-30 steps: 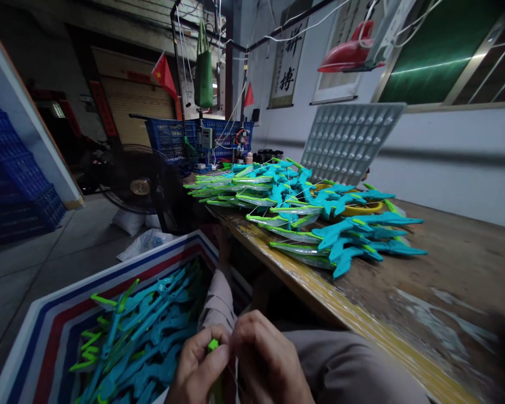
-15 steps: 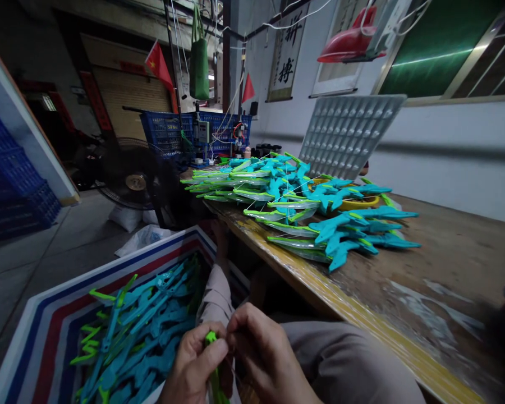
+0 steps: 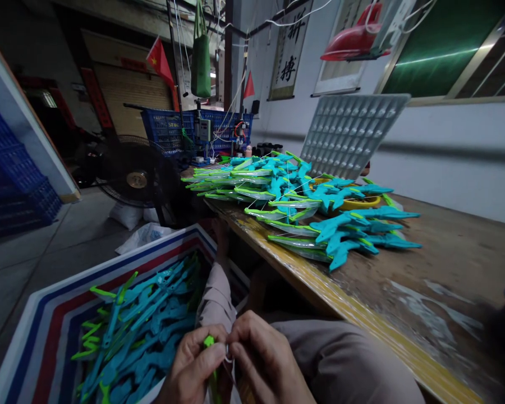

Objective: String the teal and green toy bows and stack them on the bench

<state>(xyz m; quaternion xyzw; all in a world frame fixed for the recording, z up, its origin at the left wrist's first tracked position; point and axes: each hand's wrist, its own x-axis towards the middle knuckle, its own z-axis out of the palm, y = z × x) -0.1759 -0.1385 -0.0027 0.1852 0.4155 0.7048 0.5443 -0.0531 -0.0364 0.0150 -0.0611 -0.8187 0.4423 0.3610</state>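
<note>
My left hand (image 3: 197, 362) is closed round the lime-green end of a toy bow (image 3: 209, 341), whose green limb runs down below the fingers. My right hand (image 3: 267, 356) is in a pinch right beside it, fingertips nearly touching the left ones. A thin pale string (image 3: 228, 352) shows between the two hands, pinched by the right fingers. Most of the held bow is hidden by the hands and the lower edge. To the left, a striped bin (image 3: 50, 328) holds many teal and green bow parts (image 3: 151, 325).
On the wooden table (image 3: 437, 269) lies a heap of teal and green bows (image 3: 286, 196) with white strings, partly over a yellow basket (image 3: 364, 203). A grey moulded tray (image 3: 353, 134) leans behind. A black fan (image 3: 137, 179) and blue crates (image 3: 166, 132) stand farther back.
The right hand has shifted slightly, and the pale string between the fingertips now shows more clearly. The left hand keeps its grip on the bow, and the view has tilted a little.
</note>
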